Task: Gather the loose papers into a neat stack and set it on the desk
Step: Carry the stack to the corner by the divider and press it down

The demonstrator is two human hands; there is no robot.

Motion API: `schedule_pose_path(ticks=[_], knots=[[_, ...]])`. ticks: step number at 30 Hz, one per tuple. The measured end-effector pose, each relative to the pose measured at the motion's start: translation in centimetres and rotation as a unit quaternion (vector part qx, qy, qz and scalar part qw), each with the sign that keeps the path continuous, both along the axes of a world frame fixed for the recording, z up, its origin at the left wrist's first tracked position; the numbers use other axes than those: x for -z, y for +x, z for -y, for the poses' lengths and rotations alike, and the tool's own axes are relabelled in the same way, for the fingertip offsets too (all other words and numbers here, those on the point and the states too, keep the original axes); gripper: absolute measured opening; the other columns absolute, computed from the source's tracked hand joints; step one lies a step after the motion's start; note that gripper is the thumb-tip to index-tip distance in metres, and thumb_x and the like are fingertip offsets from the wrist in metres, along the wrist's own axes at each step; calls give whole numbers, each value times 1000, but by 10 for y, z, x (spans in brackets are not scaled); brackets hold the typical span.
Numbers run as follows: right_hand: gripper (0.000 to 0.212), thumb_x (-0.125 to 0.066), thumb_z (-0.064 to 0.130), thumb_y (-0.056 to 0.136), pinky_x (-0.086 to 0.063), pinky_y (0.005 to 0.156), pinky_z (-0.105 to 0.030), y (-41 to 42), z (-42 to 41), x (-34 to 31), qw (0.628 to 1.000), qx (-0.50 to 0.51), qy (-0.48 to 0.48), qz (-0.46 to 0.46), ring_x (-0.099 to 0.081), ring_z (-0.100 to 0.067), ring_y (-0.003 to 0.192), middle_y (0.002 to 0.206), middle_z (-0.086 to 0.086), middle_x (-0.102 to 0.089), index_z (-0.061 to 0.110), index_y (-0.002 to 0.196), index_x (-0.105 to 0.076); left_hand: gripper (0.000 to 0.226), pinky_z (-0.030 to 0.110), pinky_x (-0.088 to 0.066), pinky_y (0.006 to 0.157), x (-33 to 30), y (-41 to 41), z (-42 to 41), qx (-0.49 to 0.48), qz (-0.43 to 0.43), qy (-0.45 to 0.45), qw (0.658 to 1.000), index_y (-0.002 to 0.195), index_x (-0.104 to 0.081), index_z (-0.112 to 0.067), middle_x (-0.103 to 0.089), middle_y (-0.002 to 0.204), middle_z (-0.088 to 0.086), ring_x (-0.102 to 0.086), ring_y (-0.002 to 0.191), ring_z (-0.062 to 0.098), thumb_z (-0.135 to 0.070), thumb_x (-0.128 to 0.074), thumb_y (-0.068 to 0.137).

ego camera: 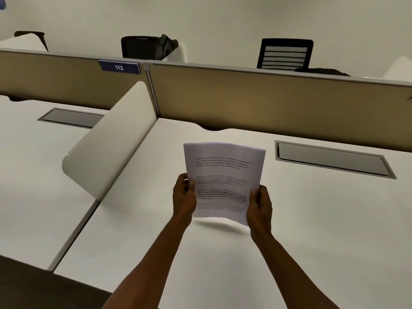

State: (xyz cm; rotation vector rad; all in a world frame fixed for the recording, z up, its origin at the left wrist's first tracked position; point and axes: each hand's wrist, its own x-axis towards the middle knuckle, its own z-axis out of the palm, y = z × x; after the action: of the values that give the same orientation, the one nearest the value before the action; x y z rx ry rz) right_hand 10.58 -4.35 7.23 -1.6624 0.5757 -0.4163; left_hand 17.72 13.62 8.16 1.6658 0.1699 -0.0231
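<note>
A stack of white printed papers [224, 172] is held upright above the white desk [312, 219], its lower edge lifted off the surface and casting a shadow. My left hand [184, 195] grips the stack's lower left edge. My right hand [259, 205] grips the lower right edge, thumb on the front sheet. The sheets look aligned, with slightly offset edges showing at the top. No loose papers show elsewhere on the desk.
A grey cable hatch [332, 159] is set into the desk at right. A curved white divider [107, 143] separates the neighbouring desk [29, 175] on the left. A tan partition [267, 101] with a "112" label [119, 67] runs behind; black chairs [285, 53] stand beyond it.
</note>
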Motion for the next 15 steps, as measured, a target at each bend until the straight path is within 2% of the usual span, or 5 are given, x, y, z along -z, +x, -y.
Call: schedule_pose_path(ticks=[2,5,7,12,15], knots=[[17,-38,32,105,-53,68,-32,-8,1,12,1000,-10,-7,0,-64,-14,86,93,9,-66,31,101,-54,27,22,-55,66,11,-6,5,1,-4,-1,1000,97,-58,-33,-70,91,-1,-70,81,10,-13,-43,107],[16,-39,27,105,-53,64,-19,-19,2,28,1000,-21,-10,-6,-63,-1,85,94,18,-65,37,102,-51,26,18,-57,64,28,-18,12,18,-12,3,1000,99,-60,-30,-71,90,-7,-70,81,3,-12,-42,107],[17,-40,26,105,-54,65,-15,-23,3,33,1000,-20,-17,-7,-63,1,86,94,20,-65,38,101,-51,22,23,-58,68,36,-19,16,17,-18,3,1000,102,-60,-22,-72,94,-1,-70,85,10,-11,-42,107],[10,-40,25,105,-54,66,-23,-14,16,35,999,-21,-42,-13,-64,-11,86,95,7,-65,24,104,-50,20,21,-56,64,39,-12,21,10,8,41,999,96,-57,-16,-69,90,8,-68,81,18,-8,-41,106],[11,-41,23,104,-53,64,-22,1,18,33,998,-32,-56,-6,-64,-10,83,91,10,-65,20,103,-51,18,28,-60,69,32,-1,17,7,19,59,998,100,-58,-16,-70,94,9,-70,83,21,-9,-42,106]])
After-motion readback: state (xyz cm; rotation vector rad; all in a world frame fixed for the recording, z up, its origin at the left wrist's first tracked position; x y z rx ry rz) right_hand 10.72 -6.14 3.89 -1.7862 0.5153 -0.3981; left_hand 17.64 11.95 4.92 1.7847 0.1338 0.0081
